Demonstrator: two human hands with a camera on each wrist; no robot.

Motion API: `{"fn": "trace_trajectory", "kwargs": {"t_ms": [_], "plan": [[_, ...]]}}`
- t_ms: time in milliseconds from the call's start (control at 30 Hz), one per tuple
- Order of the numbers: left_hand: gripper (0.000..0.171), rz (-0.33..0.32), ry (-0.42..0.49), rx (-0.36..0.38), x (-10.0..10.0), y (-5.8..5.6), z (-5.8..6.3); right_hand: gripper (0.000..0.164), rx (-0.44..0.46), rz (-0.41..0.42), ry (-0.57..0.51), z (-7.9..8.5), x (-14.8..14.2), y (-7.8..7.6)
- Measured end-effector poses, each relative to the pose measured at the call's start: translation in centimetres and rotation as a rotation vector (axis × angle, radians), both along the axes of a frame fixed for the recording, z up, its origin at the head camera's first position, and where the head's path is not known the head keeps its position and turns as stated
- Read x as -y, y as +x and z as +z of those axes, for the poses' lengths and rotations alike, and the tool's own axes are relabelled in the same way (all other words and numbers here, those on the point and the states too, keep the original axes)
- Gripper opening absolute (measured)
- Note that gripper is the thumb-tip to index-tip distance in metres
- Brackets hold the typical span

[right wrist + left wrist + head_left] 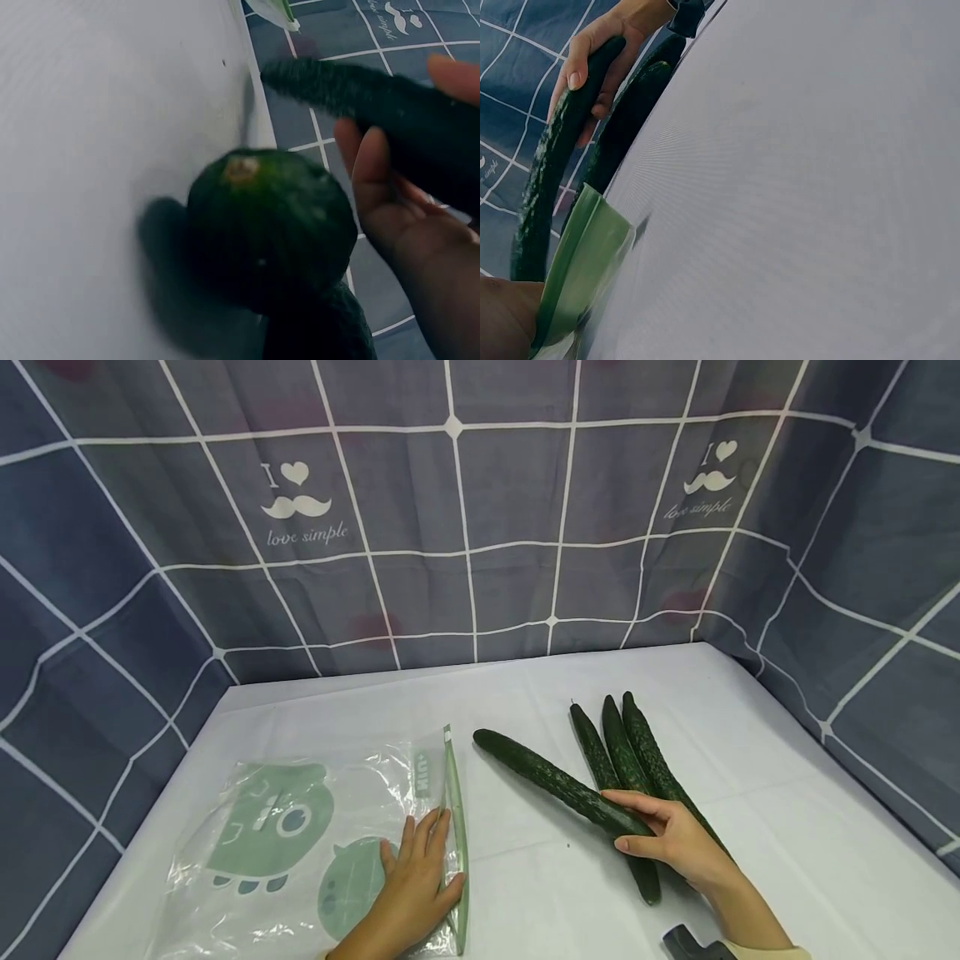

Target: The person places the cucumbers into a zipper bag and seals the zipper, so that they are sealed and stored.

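My right hand [678, 839] grips a long dark green cucumber [551, 777] near its near end, thumb on one side and fingers on the other. Its far end points left toward the bag, and in the left wrist view the held cucumber [547, 172] is raised off the table. Three more cucumbers [630, 743] lie close together under and beyond that hand. On the left, a clear plastic zip bag [360, 785] with green cartoon prints lies flat. My left hand [416, 877] rests on it with fingers extended, its thumb at the green zip strip [457, 827].
A white cloth [540, 902] covers the table. Dark blue-grey checked curtains [510, 485] with white lines stand at the back and both sides. A black object [693, 943] sits by my right wrist at the near edge of the view.
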State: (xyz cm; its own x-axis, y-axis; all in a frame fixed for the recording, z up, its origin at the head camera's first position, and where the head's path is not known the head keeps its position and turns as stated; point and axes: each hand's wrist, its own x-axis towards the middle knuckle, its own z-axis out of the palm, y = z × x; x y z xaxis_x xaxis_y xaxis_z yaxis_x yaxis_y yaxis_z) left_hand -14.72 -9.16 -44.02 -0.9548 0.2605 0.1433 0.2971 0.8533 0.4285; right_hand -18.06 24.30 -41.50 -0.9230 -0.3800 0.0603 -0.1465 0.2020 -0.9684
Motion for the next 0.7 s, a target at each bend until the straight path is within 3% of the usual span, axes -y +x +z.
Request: {"fn": "trace_trajectory", "kwargs": {"t_ms": [167,500,700], "plan": [[0.075,0.002,0.012,-0.009,0.0,0.0,0.1,0.055,-0.065,0.101,-0.015,0.1,-0.1,0.1],[0.075,0.007,0.01,-0.031,-0.1,-0.1,0.1,0.053,-0.216,0.223,-0.066,0.8,-1.0,0.5],[0.074,0.02,0.01,-0.042,-0.1,0.0,0.0,0.054,-0.233,0.276,-0.062,1.1,-1.9,0.5]]}}
